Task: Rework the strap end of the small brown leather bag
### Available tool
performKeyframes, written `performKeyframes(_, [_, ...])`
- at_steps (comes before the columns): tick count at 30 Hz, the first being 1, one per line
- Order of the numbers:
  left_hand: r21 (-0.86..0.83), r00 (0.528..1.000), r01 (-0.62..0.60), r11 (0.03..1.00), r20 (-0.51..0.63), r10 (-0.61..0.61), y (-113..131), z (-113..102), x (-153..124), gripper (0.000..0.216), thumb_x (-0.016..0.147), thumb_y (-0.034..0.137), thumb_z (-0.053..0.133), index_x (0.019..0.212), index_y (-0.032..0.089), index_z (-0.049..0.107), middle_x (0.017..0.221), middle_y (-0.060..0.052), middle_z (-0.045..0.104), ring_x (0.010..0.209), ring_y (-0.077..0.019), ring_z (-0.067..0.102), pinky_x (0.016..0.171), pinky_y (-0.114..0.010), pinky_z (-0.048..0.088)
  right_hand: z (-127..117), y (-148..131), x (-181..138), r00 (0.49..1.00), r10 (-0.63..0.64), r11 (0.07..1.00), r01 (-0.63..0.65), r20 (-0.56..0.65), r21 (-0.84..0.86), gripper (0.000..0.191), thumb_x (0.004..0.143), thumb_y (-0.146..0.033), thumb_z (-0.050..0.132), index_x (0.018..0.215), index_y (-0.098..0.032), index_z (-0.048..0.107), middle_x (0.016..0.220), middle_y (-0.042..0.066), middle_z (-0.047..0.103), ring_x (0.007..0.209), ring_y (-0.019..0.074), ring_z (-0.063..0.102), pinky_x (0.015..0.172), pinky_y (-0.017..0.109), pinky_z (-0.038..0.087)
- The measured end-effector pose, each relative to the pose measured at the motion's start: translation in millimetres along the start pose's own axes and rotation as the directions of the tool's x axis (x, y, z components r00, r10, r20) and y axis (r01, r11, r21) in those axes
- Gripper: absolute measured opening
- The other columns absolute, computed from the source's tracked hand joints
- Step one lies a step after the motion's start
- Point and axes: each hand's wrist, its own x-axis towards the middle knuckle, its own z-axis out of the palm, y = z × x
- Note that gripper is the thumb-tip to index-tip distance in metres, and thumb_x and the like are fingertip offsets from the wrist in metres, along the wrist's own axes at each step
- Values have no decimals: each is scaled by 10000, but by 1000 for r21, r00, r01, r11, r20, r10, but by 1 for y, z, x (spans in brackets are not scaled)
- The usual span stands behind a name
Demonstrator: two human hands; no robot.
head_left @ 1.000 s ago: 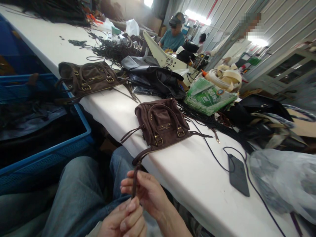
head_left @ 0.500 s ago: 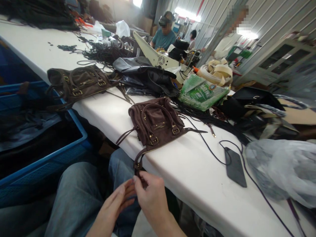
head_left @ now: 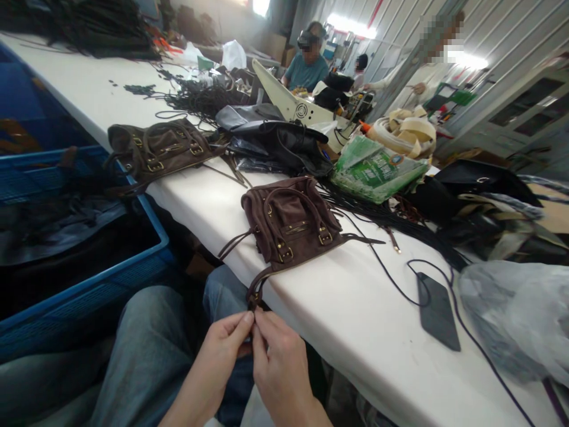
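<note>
A dark brown handbag (head_left: 288, 222) with brass buckles and a short zip lies near the table edge. From its lower left corner a brown strap (head_left: 256, 286) hangs over the edge, down to my hands. My left hand (head_left: 229, 338) pinches the strap's lower end between thumb and fingers. Pressed close against it, my right hand (head_left: 278, 341) grips the same end from the other side. The fingers cover the tip of the strap, so its end is hidden.
Another brown handbag (head_left: 164, 148) lies farther left on the white table (head_left: 355, 296). A phone (head_left: 438, 311) with a black cord and a clear plastic bag (head_left: 520, 314) are at right. A blue crate (head_left: 160, 237) stands at left. Behind are black bags, a green sack (head_left: 377, 169) and co-workers.
My left hand has gone from loosely extended fingers to a pinch on the strap's end, beside my right hand. The whole view has shifted slightly, and the handbag stays put on the table.
</note>
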Motion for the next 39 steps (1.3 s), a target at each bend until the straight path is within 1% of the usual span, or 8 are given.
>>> performKeyframes(4, [-92,999,5,996,-32,-8,-2,3,-3,515,818,637,917,1022,169,854,786,-33,732,737,-177,665,659,-258,537,-13,-5,3,998,4,999,-2,63,-34,311,1067,-194,524,1224,-235,790,1174,124,685,1047,295,664,926,427,520])
performKeyframes(7, [-160,998,47,986,-21,-51,-3,4,-6,486,803,604,943,834,154,760,680,28,583,602,-104,507,564,-219,447,-22,-4,10,987,108,962,-134,117,240,241,1080,-321,597,1017,-220,806,1138,107,683,1057,276,677,931,394,548])
performKeyframes(10, [-265,992,123,956,49,-114,1,2,-12,468,802,544,963,812,159,696,636,65,491,548,-82,430,561,-227,465,-19,2,15,912,250,671,-406,325,620,419,1070,-551,659,909,-182,779,872,70,718,801,224,709,708,310,561])
performKeyframes(13, [-377,984,173,910,116,-139,5,0,-17,366,862,434,935,850,153,700,622,74,447,604,-112,551,678,-272,576,-11,6,19,790,226,270,-613,570,743,491,953,-592,837,1195,-166,812,945,76,822,566,121,640,539,216,473])
performKeyframes(18, [-387,967,250,888,138,-212,4,-2,-23,377,886,491,899,977,170,723,680,83,462,461,-74,426,385,-211,448,-1,8,21,799,156,-48,-581,581,813,570,903,-407,943,1403,-194,769,1370,145,802,1131,213,796,945,287,614])
performKeyframes(23, [-377,939,343,860,168,-301,-9,-1,-22,567,758,611,979,941,160,690,644,107,440,440,5,170,370,-137,129,17,15,14,829,264,-117,-479,492,870,416,892,-371,969,1239,-179,841,1027,95,883,993,196,813,970,318,616])
performKeyframes(32, [-322,964,265,909,103,-245,-16,18,-29,702,650,721,993,827,212,544,630,124,408,456,-2,112,424,-184,55,26,6,9,779,531,-21,-381,333,924,499,742,-510,1049,1067,-188,850,839,46,842,803,201,790,795,305,624])
performKeyframes(39, [-470,940,327,820,246,-234,-16,15,-28,588,766,548,994,858,217,518,627,139,354,464,-10,63,405,-155,61,26,5,6,763,583,37,-367,278,929,511,809,-602,977,1105,-208,843,833,36,815,800,207,759,760,311,611])
